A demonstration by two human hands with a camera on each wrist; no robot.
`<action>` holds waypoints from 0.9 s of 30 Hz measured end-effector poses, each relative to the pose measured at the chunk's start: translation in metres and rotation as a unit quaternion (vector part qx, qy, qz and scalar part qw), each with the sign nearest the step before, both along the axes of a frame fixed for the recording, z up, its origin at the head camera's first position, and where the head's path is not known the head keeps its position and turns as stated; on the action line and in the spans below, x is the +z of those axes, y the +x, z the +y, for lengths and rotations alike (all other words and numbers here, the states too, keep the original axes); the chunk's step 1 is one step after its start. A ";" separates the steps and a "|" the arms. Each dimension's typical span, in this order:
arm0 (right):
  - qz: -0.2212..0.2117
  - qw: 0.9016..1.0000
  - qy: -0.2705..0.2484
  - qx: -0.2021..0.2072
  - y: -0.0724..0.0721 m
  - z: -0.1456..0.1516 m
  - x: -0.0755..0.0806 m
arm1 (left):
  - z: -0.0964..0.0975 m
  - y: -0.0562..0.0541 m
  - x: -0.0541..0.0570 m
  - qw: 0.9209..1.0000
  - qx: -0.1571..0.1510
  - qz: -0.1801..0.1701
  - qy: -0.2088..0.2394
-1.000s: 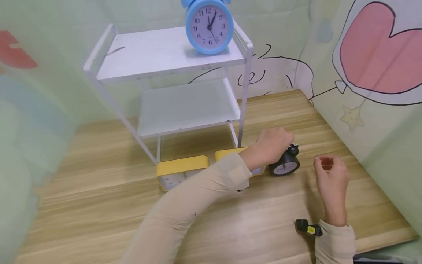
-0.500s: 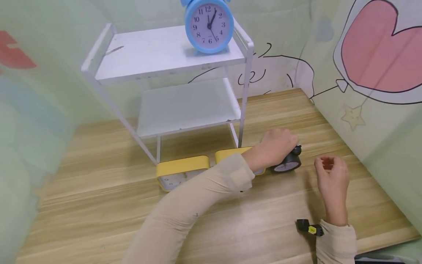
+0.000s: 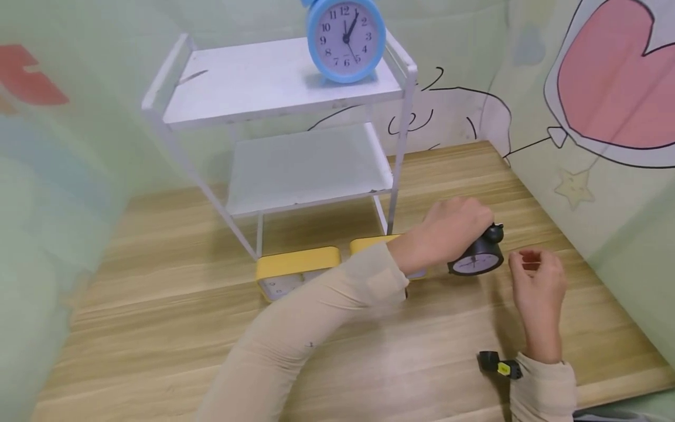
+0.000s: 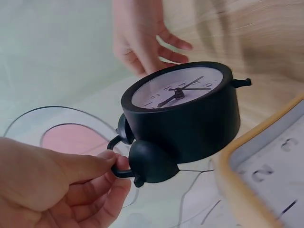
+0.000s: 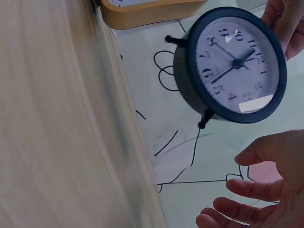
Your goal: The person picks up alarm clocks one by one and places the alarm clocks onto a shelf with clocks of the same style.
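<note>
A black twin-bell alarm clock [image 3: 477, 258] with a white dial is held up by my left hand [image 3: 448, 231]. In the left wrist view, the thumb and fingers pinch the wire handle [image 4: 115, 161] on top of the clock. The clock's feet hang apart from the table in the right wrist view. My right hand [image 3: 539, 287] is just right of the clock, apart from it, with bent fingers and nothing in them; the right wrist view shows those fingers [image 5: 251, 190] spread. Two yellow clocks [image 3: 297, 261] stand left of the black clock, one partly hidden behind my left forearm.
A white two-tier shelf [image 3: 311, 176] stands behind the yellow clocks. On its top tier is a light-blue alarm clock [image 3: 346, 41]. The wooden table [image 3: 158, 328] meets a printed cloth wall [image 3: 622, 234] on the right. A small black device [image 3: 498, 364] sits at my right wrist.
My left hand has moved right and lifted the black alarm clock off the table, toward the right hand. The right hand has stayed nearly still. The head view has shifted slightly.
</note>
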State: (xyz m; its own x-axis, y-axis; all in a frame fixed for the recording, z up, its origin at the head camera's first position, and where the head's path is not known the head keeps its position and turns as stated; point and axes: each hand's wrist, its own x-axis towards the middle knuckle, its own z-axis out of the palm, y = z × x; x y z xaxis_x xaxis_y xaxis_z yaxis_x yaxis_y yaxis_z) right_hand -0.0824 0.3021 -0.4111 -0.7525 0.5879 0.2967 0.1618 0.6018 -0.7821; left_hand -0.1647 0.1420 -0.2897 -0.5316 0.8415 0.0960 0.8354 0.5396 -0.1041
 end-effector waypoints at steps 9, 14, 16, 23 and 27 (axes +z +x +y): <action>0.041 0.999 -0.022 -0.016 0.002 -0.008 0.010 | -0.014 0.011 0.028 0.999 0.007 0.046 -0.011; 0.063 0.997 -0.023 -0.024 0.004 -0.016 0.016 | -0.022 0.015 0.040 0.998 0.026 0.048 -0.014; 0.070 0.997 -0.023 -0.028 0.005 -0.020 0.018 | -0.026 0.016 0.045 0.998 0.031 0.051 -0.018; 0.116 0.992 -0.038 -0.015 0.009 -0.039 0.031 | -0.035 0.017 0.055 0.998 0.056 0.034 -0.018; 0.152 0.988 -0.028 -0.002 0.013 -0.049 0.039 | -0.039 0.018 0.057 0.998 0.058 0.022 -0.018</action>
